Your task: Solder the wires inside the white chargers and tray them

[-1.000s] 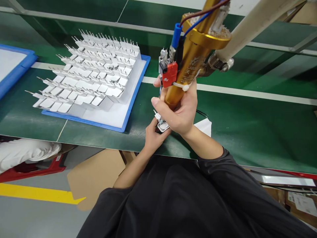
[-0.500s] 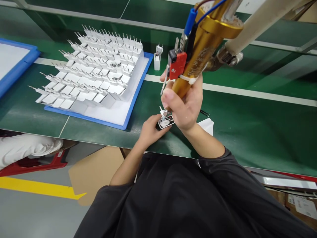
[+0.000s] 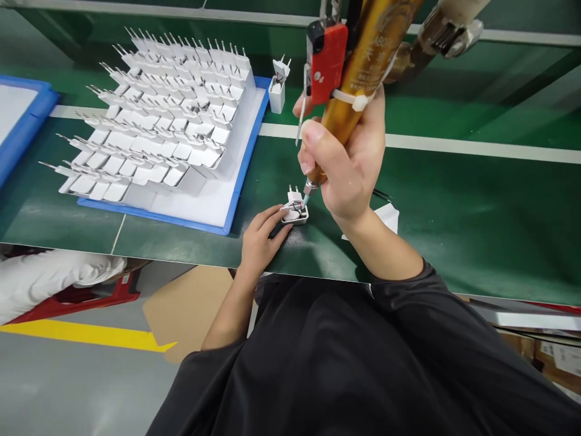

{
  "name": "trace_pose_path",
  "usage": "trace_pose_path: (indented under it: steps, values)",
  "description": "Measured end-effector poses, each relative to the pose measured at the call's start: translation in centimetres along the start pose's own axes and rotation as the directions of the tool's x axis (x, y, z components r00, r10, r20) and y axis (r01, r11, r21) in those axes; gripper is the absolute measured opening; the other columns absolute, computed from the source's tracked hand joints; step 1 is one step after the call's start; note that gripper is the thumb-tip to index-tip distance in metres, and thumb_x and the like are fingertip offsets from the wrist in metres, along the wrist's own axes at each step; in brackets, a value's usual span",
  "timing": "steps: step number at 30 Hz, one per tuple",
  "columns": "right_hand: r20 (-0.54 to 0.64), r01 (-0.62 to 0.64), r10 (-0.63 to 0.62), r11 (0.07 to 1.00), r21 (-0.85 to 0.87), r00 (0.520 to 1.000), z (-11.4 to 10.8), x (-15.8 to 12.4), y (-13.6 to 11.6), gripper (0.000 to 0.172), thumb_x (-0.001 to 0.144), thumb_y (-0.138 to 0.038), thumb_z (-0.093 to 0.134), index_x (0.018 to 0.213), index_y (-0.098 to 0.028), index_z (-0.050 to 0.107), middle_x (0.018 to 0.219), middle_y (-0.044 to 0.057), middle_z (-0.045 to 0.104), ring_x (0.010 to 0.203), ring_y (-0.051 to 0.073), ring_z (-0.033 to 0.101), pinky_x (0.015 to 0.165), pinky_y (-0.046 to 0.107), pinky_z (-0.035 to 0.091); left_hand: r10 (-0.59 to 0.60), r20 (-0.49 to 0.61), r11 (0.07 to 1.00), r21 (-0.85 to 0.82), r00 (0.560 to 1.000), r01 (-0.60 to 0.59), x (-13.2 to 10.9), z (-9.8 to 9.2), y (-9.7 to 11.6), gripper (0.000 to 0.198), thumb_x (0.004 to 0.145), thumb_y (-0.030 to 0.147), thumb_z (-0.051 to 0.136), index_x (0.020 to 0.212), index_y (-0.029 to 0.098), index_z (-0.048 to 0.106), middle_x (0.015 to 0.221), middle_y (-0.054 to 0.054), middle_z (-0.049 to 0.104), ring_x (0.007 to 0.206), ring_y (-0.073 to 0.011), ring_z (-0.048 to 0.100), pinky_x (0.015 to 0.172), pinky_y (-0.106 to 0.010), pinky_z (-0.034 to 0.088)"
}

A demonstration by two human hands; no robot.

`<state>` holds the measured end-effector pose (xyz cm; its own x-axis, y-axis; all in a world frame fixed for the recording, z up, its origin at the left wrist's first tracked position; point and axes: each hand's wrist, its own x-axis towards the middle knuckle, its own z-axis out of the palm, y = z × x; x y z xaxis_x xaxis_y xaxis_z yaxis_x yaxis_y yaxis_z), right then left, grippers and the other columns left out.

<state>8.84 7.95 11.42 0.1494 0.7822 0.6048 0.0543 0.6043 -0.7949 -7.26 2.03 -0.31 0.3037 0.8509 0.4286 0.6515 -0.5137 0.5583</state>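
Observation:
My left hand (image 3: 262, 237) grips the left end of a small white charger housing (image 3: 297, 221) between thumb and fingers on the green bench. The housing is uncovered on top, with wires and white material inside, and a white two-pin plug cap (image 3: 295, 197) stands at its far side. My right hand (image 3: 351, 163) is wrapped round a gold dispensing gun (image 3: 347, 109) with a red switch (image 3: 327, 63) tied to it. The gun's narrow nozzle (image 3: 307, 195) points down at the right side of the charger; whether it touches is unclear.
Many white plug chargers (image 3: 154, 130) stand in rows on a blue-edged tray (image 3: 247, 163) at left. One more charger (image 3: 277, 91) stands behind my hands. White paper (image 3: 388, 218) and dark tweezers (image 3: 382, 195) lie right. A person's white sleeve (image 3: 59, 275) shows at lower left.
The nozzle has risen from inside the housing to its right side. My left hand has turned the charger slightly and loosened round it, its fingers now at the left end.

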Motion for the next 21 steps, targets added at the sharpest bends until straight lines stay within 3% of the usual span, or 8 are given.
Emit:
trace_pose_path:
  steps: [5,10,15,21]
  values:
    - [-0.002,0.038,-0.038,0.988,0.149,0.999,0.1,0.0,0.0,0.037,0.086,-0.051,0.057,0.109,-0.032,0.036,0.098,-0.004,0.059,0.06,0.007,0.057,0.062,0.026,0.058,0.034,-0.024,0.999,0.015,0.999,-0.034,0.4,-0.2,0.0,0.027,0.089,0.029,0.065,0.116,0.023,0.066,0.116,-0.006,0.07,0.103,-0.0181,0.068,0.092,-0.034,0.056]
    - [0.003,0.08,-0.082,0.986,0.143,0.997,0.3,0.2,0.5,0.034,0.088,-0.052,0.054,0.108,-0.032,0.035,0.09,-0.004,0.061,0.065,0.009,0.06,0.063,0.027,0.056,0.041,0.005,0.999,0.015,0.999,-0.041,0.6,-0.5,-0.2,0.028,0.089,0.029,0.064,0.116,0.024,0.067,0.115,-0.006,0.07,0.103,-0.0183,0.068,0.093,-0.034,0.055]
    - [-0.03,0.106,-0.102,0.949,0.296,0.994,0.3,0.2,0.3,0.03,0.087,-0.032,0.061,0.108,-0.028,0.041,0.086,-0.004,0.06,0.065,0.007,0.057,0.066,0.025,0.052,0.084,0.054,0.996,0.026,0.995,-0.086,1.1,-0.8,-0.5,0.027,0.09,0.029,0.063,0.116,0.024,0.067,0.112,-0.006,0.069,0.102,-0.0186,0.067,0.091,-0.034,0.055]
    - [-0.024,-0.051,0.057,0.974,0.22,0.998,0.0,-0.3,-0.4,0.037,0.085,-0.046,0.063,0.106,-0.027,0.04,0.088,-0.003,0.059,0.054,0.006,0.048,0.054,0.024,0.048,0.166,0.165,0.984,0.039,0.972,-0.175,2.3,-1.1,-0.7,0.03,0.092,0.028,0.059,0.122,0.024,0.063,0.111,-0.008,0.063,0.101,-0.0178,0.063,0.091,-0.033,0.055]
